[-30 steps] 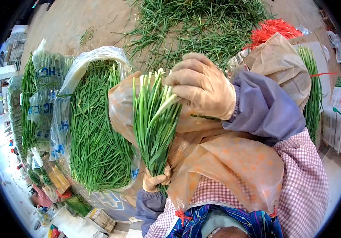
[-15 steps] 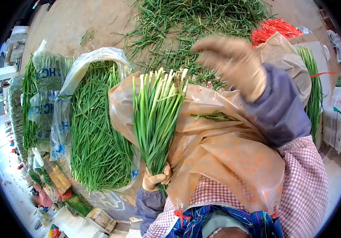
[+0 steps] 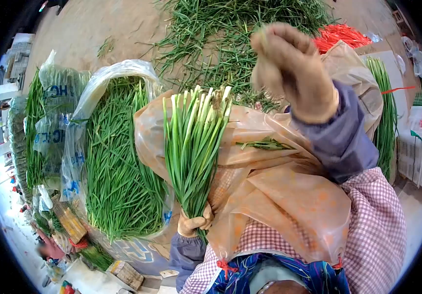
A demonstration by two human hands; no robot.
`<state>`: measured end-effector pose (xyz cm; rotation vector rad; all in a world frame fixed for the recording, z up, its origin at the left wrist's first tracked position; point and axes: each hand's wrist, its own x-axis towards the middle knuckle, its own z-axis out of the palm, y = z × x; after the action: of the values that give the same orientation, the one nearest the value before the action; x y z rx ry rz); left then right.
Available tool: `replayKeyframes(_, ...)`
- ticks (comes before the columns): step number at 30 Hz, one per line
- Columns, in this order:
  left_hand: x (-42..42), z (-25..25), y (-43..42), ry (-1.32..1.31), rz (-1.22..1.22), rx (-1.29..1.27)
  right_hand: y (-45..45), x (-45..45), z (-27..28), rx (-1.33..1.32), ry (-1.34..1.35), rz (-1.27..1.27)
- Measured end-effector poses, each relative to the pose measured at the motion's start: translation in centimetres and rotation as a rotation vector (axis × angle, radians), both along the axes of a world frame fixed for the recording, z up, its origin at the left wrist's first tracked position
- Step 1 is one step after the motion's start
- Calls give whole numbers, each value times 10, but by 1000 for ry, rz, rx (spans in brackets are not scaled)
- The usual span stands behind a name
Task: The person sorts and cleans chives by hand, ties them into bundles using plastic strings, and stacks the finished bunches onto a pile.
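Note:
My left hand (image 3: 195,223), gloved, is wrapped round the leafy lower end of a bunch of garlic chives (image 3: 193,152). The bunch stands upright over my lap, its pale cut stem ends pointing up and away from me. My right hand (image 3: 296,73), also gloved, is raised beyond the bunch to the right, apart from it. Its fingers are bent but smeared by motion, with a faint greenish tinge at the tips; whether they hold anything is unclear. A few loose green leaves (image 3: 268,143) lie on the plastic apron (image 3: 289,191) across my lap.
A clear plastic bag (image 3: 140,68) packed with chives stands at left, beside another filled bag (image 3: 56,115). Loose chives (image 3: 240,29) are heaped on the floor ahead. Red ties (image 3: 341,37) lie at upper right, near a tied bundle (image 3: 385,115).
My right hand has lifted slightly and turned, its fingers going from stretched out to bent. The left hand and the chives have stayed almost still.

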<state>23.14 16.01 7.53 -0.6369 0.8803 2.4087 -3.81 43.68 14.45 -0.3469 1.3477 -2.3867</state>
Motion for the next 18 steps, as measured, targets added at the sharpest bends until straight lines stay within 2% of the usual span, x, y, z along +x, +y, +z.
replayKeyframes(2,-4,3,2,26,2,11,-5,-7,-16,453,115,-161)
replayKeyframes(3,-6,4,3,27,-5,11,-14,1,-13,497,48,-8)
replayKeyframes(4,-6,5,4,22,-11,12,-27,12,-42,499,135,29)
replayKeyframes(6,-4,2,4,18,-30,1,-44,32,-35,1005,391,7)
replayKeyframes(9,-2,0,-2,37,-106,-104,-52,26,-69,987,652,-152)
replayKeyframes(12,-1,-1,-4,63,-138,-142,-52,14,-89,1110,688,-56)
replayKeyframes(13,-1,-1,-4,69,-136,-137,-51,8,-102,837,675,-241)
replayKeyframes(16,-1,1,0,19,-88,-106,-14,-31,-112,823,540,-522)
replayKeyframes(17,-1,2,1,29,-81,-83,1,-36,-94,644,54,-469)
replayKeyframes(18,-3,2,1,40,-76,-61,12,-42,-93,488,-37,-544)
